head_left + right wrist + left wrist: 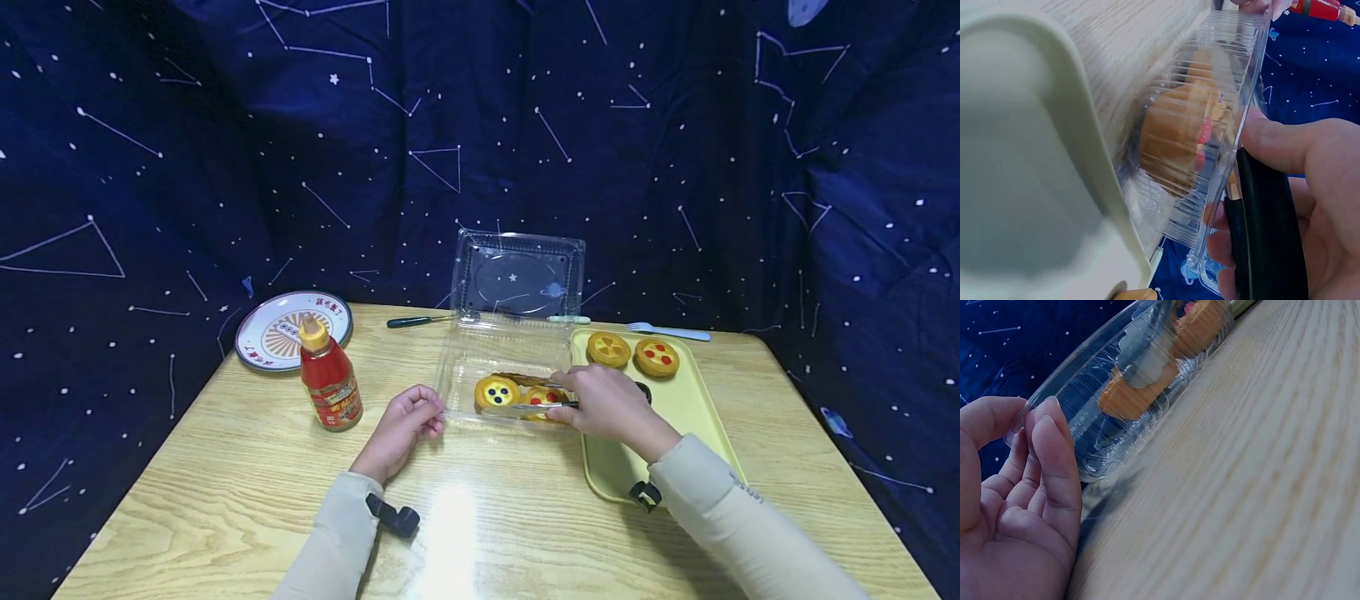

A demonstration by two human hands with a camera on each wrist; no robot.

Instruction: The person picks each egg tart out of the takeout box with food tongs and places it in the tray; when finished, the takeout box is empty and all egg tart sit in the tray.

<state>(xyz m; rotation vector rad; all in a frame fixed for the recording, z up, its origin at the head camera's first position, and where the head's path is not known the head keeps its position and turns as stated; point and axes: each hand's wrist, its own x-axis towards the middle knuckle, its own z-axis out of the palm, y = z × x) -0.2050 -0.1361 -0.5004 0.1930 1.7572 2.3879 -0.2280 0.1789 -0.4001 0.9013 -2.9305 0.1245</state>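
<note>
My left hand point(405, 425) pinches the near left rim of an open clear plastic clamshell box point(1094, 447) between thumb and fingers. Inside the box sit an egg tart with dark blue dots point(497, 390) and, to its right, an egg tart with red dots point(546, 395). Gripped in my right hand point(611, 404) is a pair of food tongs with black handles point(1272, 231). Their metal arms reach leftward into the box, one behind the tarts and one along their near side. The tongs' scalloped tip point(1146, 356) shows through the box wall beside the blue-dotted tart.
A yellow tray point(701, 417) right of the box holds two more tarts point(633, 353) at its far end. A red sauce bottle point(333, 392) stands left, before a patterned plate point(262, 333). Behind lie a dark-handled utensil point(408, 322) and a blue fork point(667, 330).
</note>
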